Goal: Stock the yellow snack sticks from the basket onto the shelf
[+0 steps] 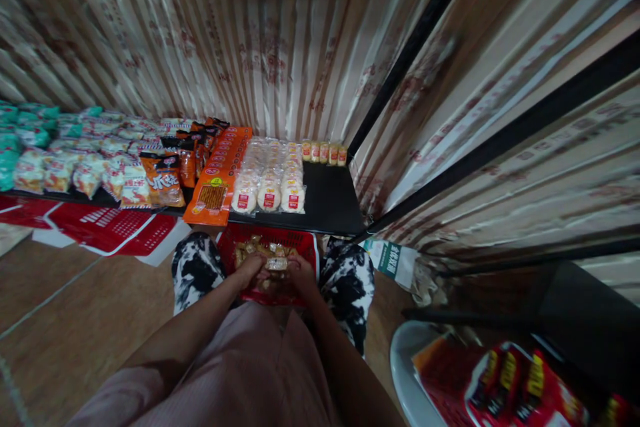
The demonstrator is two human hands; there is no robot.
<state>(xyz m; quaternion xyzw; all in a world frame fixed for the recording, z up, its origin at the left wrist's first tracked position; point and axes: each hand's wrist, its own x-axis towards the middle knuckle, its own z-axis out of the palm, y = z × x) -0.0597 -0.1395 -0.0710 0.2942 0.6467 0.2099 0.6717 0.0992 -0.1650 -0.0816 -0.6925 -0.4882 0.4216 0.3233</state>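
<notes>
Left hand point(253, 267) and right hand point(300, 269) grip a small clear-wrapped tan packet point(276, 263) over the red plastic basket point(296, 238), six o'clock of the black worktop point(330, 199); apparently a picking-out step, next calling for steady hold

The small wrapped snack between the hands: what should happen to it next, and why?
Perhaps lift the wrapped snack onto the black shelf, in front of the row of small packets. The left hand and right hand seem to grip it over the red basket, and shelf surface shows there.

An orange packet point(165, 187) and a white bag's point(408, 265) green label point(391, 258) bear blurred, unreadable Chinese characters point(394, 256).
</notes>
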